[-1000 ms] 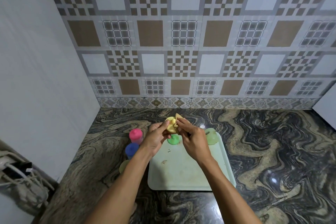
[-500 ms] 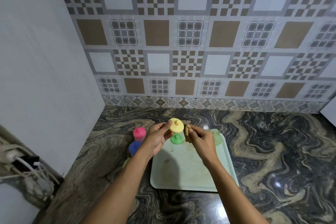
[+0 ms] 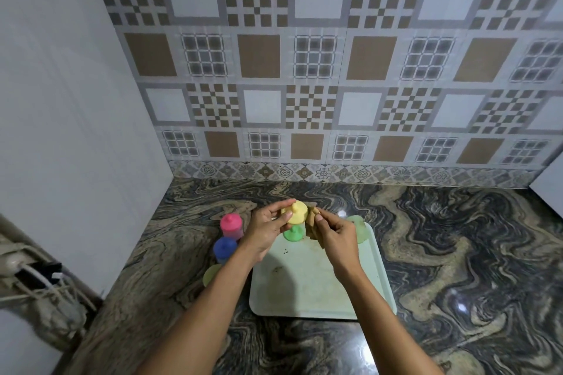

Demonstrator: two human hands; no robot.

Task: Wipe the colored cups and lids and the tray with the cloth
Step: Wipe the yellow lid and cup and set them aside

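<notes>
My left hand (image 3: 264,227) holds a yellow lid (image 3: 295,213) with a knob above the far end of the pale green tray (image 3: 313,289). Right beside it my right hand (image 3: 336,234) grips a folded tan cloth (image 3: 312,224), which touches the lid's right edge. Under the lid a green lid (image 3: 293,234) lies on the tray. A translucent green cup (image 3: 359,227) stands at the tray's far right corner, partly hidden by my right hand. Left of the tray stand a pink lidded cup (image 3: 231,224) and a blue lidded cup (image 3: 224,248), with a pale yellow cup (image 3: 211,274) nearer me.
The tray lies on a dark marbled counter (image 3: 457,253) with a patterned tile wall (image 3: 304,70) behind and a plain white wall (image 3: 61,100) on the left. Cables and a grey bundle (image 3: 39,289) hang past the counter's left edge. Small dark specks dot the tray.
The cloth was wrapped over the yellow lid a second ago. It has since come off to the right side, leaving the lid's top and knob bare in my left hand.
</notes>
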